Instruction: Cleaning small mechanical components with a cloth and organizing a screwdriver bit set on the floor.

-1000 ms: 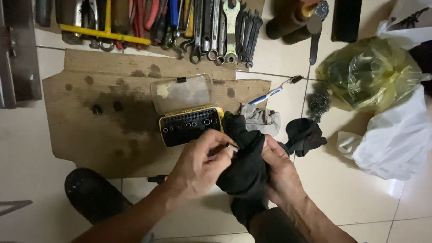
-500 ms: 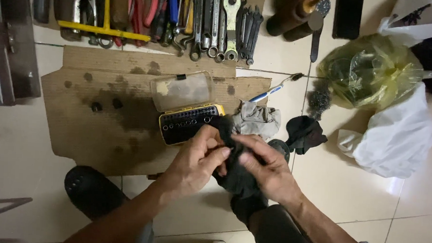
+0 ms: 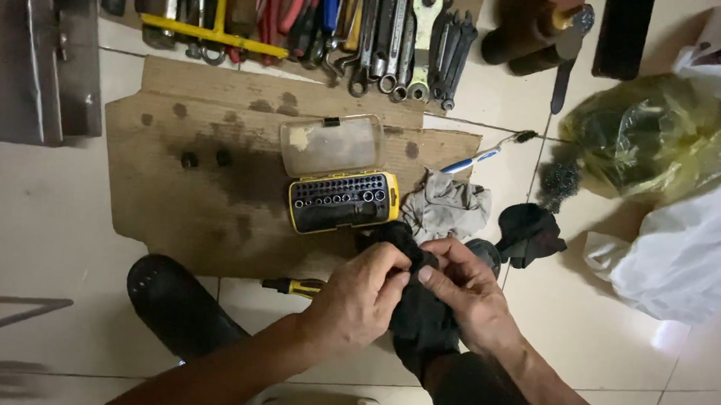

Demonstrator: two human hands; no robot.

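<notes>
Left hand [image 3: 362,302]: my fingers are curled and pinch the black cloth [image 3: 420,324] from its left side.
Right hand [image 3: 469,290]: my fingertips press the same cloth from the right, thumb tips of both hands nearly touching.
Black cloth: bunched between my hands, hanging over my dark-clad knee, above the tiled floor [image 3: 48,215].
Yellow-and-black bit case [image 3: 343,200]: open, clear lid up, lying on the stained brown cardboard sheet [image 3: 179,140], just beyond my hands.
Crumpled grey rag [image 3: 446,207]: beside the case, to its right.
Row of steel wrenches [image 3: 406,44]: along the far edge.
Yellow plastic bag [image 3: 654,133]: far right.
</notes>
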